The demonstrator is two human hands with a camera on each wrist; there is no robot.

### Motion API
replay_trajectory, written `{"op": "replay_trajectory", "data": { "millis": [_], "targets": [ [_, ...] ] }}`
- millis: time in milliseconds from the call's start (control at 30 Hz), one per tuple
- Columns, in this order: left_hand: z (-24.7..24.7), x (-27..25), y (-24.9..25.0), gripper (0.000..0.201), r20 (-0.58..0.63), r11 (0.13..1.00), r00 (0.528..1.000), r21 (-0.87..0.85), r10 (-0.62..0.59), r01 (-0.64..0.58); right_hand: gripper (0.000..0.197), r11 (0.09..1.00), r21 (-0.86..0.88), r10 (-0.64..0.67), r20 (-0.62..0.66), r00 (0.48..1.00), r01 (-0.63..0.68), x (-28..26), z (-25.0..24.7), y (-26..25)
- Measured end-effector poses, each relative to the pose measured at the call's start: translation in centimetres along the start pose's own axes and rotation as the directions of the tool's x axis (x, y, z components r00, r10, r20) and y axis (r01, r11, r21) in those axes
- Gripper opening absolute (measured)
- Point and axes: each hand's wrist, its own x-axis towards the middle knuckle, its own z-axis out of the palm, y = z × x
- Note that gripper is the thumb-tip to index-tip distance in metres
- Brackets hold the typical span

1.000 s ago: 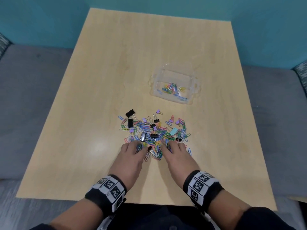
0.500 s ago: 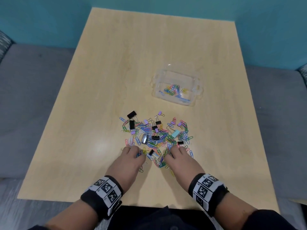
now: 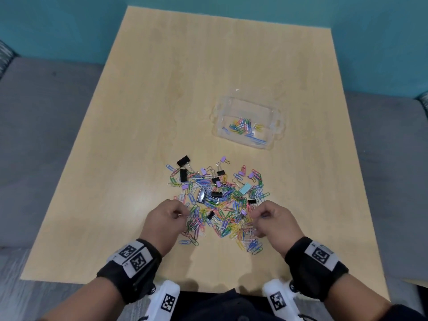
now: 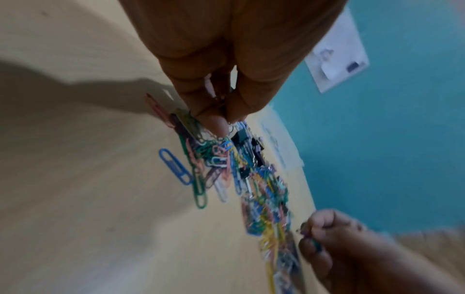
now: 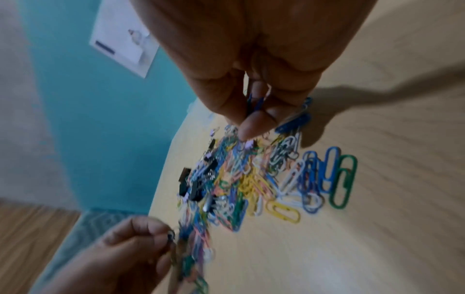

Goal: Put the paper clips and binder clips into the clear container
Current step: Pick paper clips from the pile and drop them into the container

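Head view: both hands are seen at the near edge of the pile of paper clips [image 3: 217, 205] on the table [image 3: 115, 158]. The left hand [image 3: 162, 224] is curled, w/ a few clips pinched betw. thumb and fingertips; the right hand [image 3: 275, 221] is likewise closed on a small bunch. Exact count can't be told, wrist views are blurred. Binder clips [image 3: 184, 161], black, lilac and one pale blue, are mixed thru the pile's middle and far side. Further off, to the right, the clear container [image 3: 275, 126] is standing well apart from the pile, w/ a few paper clips already inside. For this step, pinches should prob. be kept firm and lifted straight up so tangled clips are shaken loose over the pile, not dragged; release is best made low over the container's opening.
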Motion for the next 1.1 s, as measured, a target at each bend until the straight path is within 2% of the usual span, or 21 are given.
{"op": "replay_trajectory", "data": {
  "millis": [67, 233, 333, 400, 567, 667, 767, 833, 900, 933, 1000, 1067, 1100],
  "targets": [
    [-0.4, 0.0, 0.5, 0.011, 0.008, 0.972, 0.993, -0.204, -0.121, 0.120, 0.025, 0.989, 0.135, 0.061, -0.003, 0.998, -0.060, 0.3, -0.7, -0.4],
    [-1.2, 0.1, 2.1, 0.016, 0.087, 0.857, 0.970, -0.455, -0.227, 0.241, 0.024, 0.914, 0.383, 0.105, 0.093, 0.990, -0.133, 0.7, -2.0, -2.3],
    [-1.5, 0.6, 4.1, 0.016, 0.147, 0.783, 0.965, -0.564, -0.215, 0.261, 0.023, 0.853, 0.498, 0.090, 0.157, 0.983, -0.158, 1.0, -2.5, -4.0],
    [-1.7, 1.5, 6.0, 0.017, 0.162, 0.769, 0.970, -0.591, -0.180, 0.241, 0.023, 0.826, 0.541, 0.077, 0.164, 0.983, -0.155, 1.5, -2.7, -5.5],
    [-1.1, 6.0, 12.3, 0.022, 0.135, 0.797, 0.988, -0.586, -0.080, 0.145, 0.025, 0.826, 0.563, -0.023, 0.057, 0.998, -0.013, 5.0, -3.9, -11.0],
    [0.4, 9.9, 16.2, 0.021, 0.094, 0.835, 0.996, -0.547, -0.003, 0.054, 0.028, 0.875, 0.476, -0.077, -0.056, 0.995, 0.095, 8.5, -4.4, -14.6],
    [2.4, 12.9, 19.5, 0.023, 0.045, 0.877, 0.998, -0.480, 0.051, -0.023, 0.028, 0.921, 0.360, -0.102, -0.145, 0.984, 0.149, 11.4, -4.2, -17.6],
    [3.7, 13.8, 21.0, 0.023, 0.047, 0.916, 0.993, -0.394, 0.105, -0.078, 0.022, 0.960, 0.234, -0.128, -0.124, 0.984, 0.154, 12.4, -3.9, -18.8],
    [4.2, 14.2, 21.6, 0.022, 0.088, 0.946, 0.985, -0.303, 0.148, -0.115, 0.011, 0.990, 0.017, -0.138, -0.081, 0.987, 0.140, 12.9, -4.3, -19.2],
    [3.9, 14.2, 21.4, 0.023, 0.093, 0.958, 0.983, -0.254, 0.161, -0.133, 0.010, 0.981, -0.118, -0.166, -0.092, 0.982, 0.154, 12.9, -4.7, -19.1],
    [2.4, 14.1, 20.2, 0.026, 0.038, 0.966, 0.980, -0.180, 0.197, -0.187, 0.022, 0.909, -0.353, -0.279, -0.126, 0.952, 0.219, 12.5, -6.1, -18.0],
    [0.2, 13.0, 18.0, 0.028, -0.033, 0.964, 0.969, -0.097, 0.245, -0.247, 0.029, 0.804, -0.529, -0.373, -0.095, 0.923, 0.271, 10.6, -7.0, -15.7],
    [-0.9, 12.0, 16.4, 0.028, -0.051, 0.964, 0.962, 0.009, 0.266, -0.266, 0.032, 0.731, -0.618, -0.401, -0.046, 0.915, 0.289, 9.3, -7.2, -14.1]
  ]
}}
